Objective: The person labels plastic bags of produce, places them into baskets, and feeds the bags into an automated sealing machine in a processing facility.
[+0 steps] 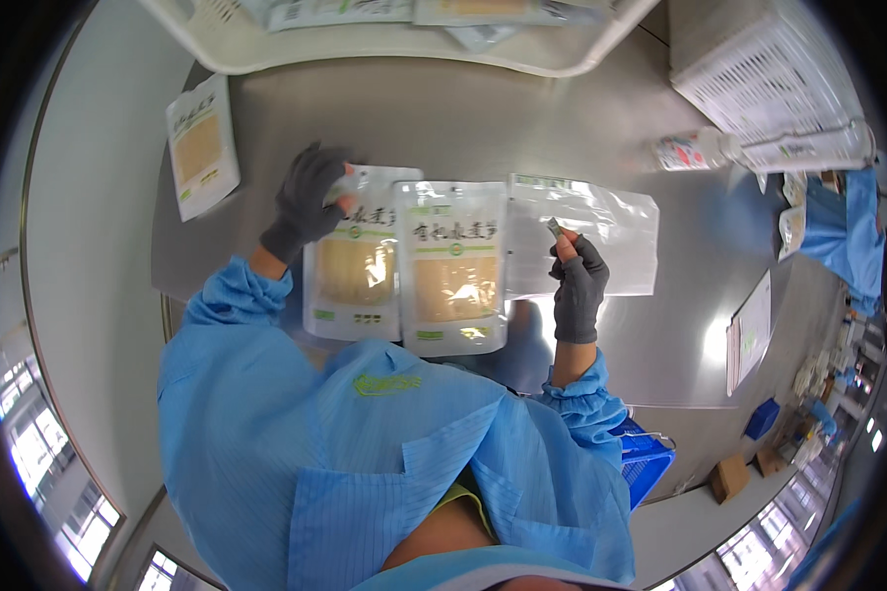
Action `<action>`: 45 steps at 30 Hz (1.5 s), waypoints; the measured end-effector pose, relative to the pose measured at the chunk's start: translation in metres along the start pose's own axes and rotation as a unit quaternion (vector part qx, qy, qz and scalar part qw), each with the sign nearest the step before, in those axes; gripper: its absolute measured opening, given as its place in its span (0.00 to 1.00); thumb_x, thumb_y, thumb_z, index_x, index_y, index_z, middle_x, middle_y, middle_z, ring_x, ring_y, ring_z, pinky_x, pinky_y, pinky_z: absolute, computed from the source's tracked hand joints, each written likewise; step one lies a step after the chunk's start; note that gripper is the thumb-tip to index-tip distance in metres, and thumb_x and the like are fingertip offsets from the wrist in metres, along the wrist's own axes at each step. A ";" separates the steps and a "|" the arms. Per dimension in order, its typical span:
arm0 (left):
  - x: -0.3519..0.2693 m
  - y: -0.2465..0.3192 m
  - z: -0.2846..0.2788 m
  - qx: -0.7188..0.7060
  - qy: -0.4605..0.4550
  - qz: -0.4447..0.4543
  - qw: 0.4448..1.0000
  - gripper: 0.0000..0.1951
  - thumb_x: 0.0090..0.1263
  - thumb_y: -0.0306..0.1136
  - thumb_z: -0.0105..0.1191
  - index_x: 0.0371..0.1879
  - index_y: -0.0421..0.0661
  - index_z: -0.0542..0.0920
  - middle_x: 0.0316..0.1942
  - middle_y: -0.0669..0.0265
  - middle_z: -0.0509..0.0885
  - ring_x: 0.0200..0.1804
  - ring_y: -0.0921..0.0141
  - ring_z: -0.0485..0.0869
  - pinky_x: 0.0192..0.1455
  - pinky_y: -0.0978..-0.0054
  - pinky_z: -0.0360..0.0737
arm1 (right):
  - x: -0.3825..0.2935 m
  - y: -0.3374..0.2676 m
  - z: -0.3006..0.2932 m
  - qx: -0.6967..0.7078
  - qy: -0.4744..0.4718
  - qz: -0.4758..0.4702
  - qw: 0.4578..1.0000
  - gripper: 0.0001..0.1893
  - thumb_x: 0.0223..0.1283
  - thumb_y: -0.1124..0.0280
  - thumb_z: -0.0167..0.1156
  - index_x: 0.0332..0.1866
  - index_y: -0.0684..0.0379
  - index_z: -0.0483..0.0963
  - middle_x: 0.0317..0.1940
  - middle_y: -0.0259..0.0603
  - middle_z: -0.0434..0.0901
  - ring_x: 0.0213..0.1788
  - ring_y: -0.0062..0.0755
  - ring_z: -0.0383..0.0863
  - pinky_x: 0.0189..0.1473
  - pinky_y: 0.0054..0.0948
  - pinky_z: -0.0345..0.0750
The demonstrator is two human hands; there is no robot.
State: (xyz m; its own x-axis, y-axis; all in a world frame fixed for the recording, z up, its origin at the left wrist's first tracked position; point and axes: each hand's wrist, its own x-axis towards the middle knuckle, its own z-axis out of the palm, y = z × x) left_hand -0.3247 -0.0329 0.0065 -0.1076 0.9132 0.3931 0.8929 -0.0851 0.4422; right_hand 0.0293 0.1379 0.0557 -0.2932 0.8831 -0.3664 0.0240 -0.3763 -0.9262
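Observation:
My left hand (312, 193), in a dark grey fingerless glove, touches the upper left part of a printed food pouch (356, 273) with thumb and finger. A second, similar pouch (454, 273) lies flat beside it on the right, its edge close against the first. My right hand (580, 284), gloved alike, pinches a small green printed sticker or packet (554, 227) between thumb and finger. It is above a clear plastic sheet or bag (624, 244) with a printed strip along its upper left edge.
A white plastic basket (384, 59) holding pouches stands at the far side of the steel table (443, 111). Another pouch (199, 151) lies far left. At right are a bottle (691, 150), a white crate (769, 81), a stack of flat white items (749, 340) and a blue basket (644, 465).

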 end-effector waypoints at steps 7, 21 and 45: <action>-0.083 0.023 -0.007 0.076 -0.051 -0.091 0.992 0.24 0.59 0.43 0.53 0.57 0.51 0.76 0.64 0.57 0.69 0.66 0.52 0.66 0.71 0.47 0.57 | -0.023 0.020 0.141 -0.046 -0.165 0.035 0.985 0.13 0.59 0.68 0.63 0.44 0.66 0.80 0.29 0.31 0.78 0.31 0.16 0.73 0.33 0.18 0.71; -0.059 -0.035 -0.026 -0.020 -0.199 0.012 0.980 0.31 0.47 0.63 0.57 0.54 0.69 0.81 0.72 0.66 0.60 0.74 0.55 0.52 0.78 0.48 0.37 | -0.005 0.069 0.239 -0.199 -0.108 0.064 0.972 0.11 0.56 0.67 0.65 0.37 0.66 0.81 0.25 0.35 0.80 0.26 0.21 0.77 0.30 0.19 0.73; -0.063 -0.043 -0.020 -0.039 -0.127 0.052 0.990 0.35 0.57 0.73 0.36 0.52 0.64 0.81 0.70 0.60 0.63 0.73 0.54 0.56 0.76 0.45 0.40 | -0.009 0.062 0.267 -0.444 -0.082 0.031 0.892 0.16 0.50 0.61 0.63 0.36 0.65 0.83 0.24 0.48 0.84 0.29 0.39 0.85 0.37 0.31 0.78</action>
State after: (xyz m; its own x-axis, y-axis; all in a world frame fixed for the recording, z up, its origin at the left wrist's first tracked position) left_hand -0.3651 -0.0949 -0.0213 0.1061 0.9676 0.2290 0.8559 -0.2061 0.4744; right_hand -0.2216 0.0318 0.0250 -0.3986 0.7882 -0.4688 0.7714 0.0117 -0.6363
